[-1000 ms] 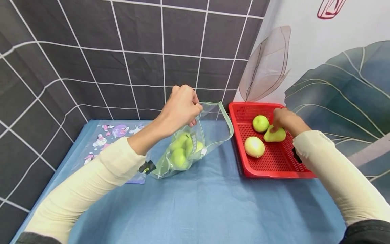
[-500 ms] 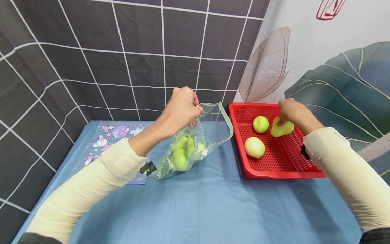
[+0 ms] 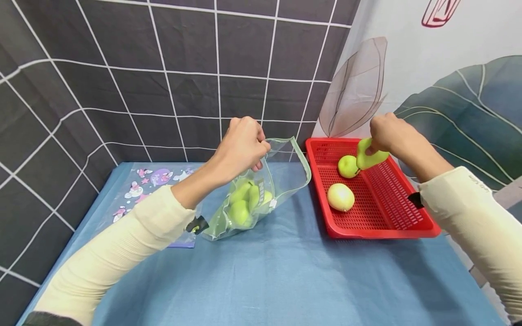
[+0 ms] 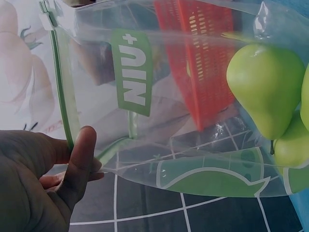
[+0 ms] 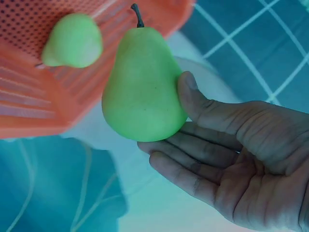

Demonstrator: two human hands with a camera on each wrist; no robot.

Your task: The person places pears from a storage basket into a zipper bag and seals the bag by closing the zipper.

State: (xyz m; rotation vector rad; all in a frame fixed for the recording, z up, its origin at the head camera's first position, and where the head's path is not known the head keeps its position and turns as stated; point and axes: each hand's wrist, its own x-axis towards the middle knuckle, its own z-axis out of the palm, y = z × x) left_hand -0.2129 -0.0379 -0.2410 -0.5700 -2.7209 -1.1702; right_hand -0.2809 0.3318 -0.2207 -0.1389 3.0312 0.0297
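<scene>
My left hand (image 3: 244,142) pinches the rim of a clear zip bag (image 3: 285,174) with green trim, keeping its mouth open toward the right. Inside the bag lie several green pears (image 4: 264,87), piled at its lower end. Over the back right part of a red basket (image 3: 373,233), my right hand (image 3: 393,136) grips a green pear (image 5: 144,87) between thumb and fingers; its stem end is free. Below it in the basket rest a green fruit (image 3: 348,166) and a paler yellow round fruit (image 3: 340,197).
A clear plastic bag (image 3: 138,190) with purple cartoon prints lies flat on the left of the blue tablecloth (image 3: 261,280), partly under my left arm. Dark gridded cloth (image 3: 183,50) hangs behind, with a leaf-printed white cloth (image 3: 403,54) to the right.
My right hand has lifted the pear from the basket floor, shifting right and then up, and the pear has turned. My left hand and the zip bag stay where they were.
</scene>
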